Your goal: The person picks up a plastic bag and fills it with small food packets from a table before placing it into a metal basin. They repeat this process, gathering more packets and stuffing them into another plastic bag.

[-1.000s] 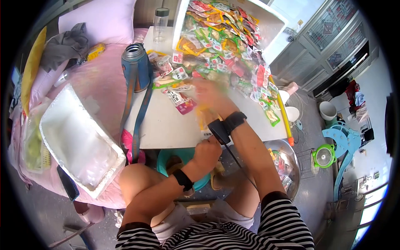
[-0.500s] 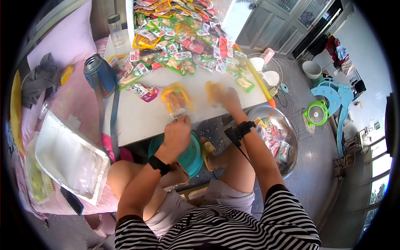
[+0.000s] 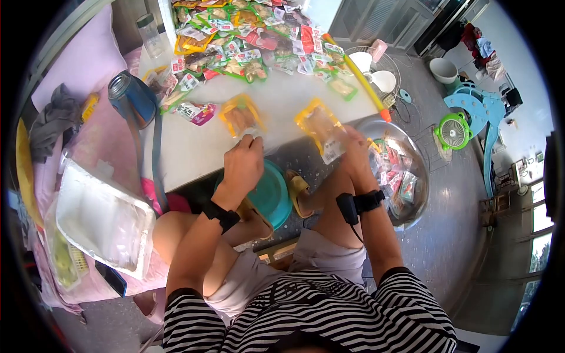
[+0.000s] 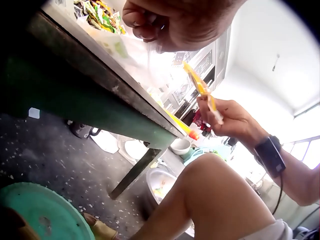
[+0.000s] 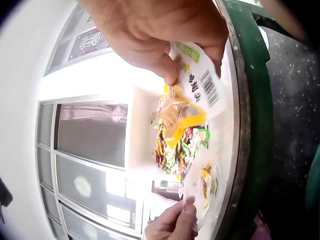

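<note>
Pouch of yellow-edged clear plastic (image 3: 321, 125): pinched tightly by the right hand (image 3: 356, 152), held up near the white tabletop's (image 3: 191, 144) front edge.
Left hand (image 3: 242, 165): thin clear plastic film (image 4: 135, 59) is pinched; whether the second yellow-edged packet (image 3: 240, 113) just beyond is enclosed cannot be told.
Heap of small multicoloured packets (image 3: 247, 62): spread across the tabletop's far side.
Round silver metal basin (image 3: 419, 176): partly filled with packets.

Packets (image 3: 250, 66) crowd the table's (image 3: 191, 150) far side!
We've the flask (image 3: 133, 101) left, basin (image 3: 421, 194) right, a tub (image 3: 274, 203) on the floor (image 3: 441, 235) between!
</note>
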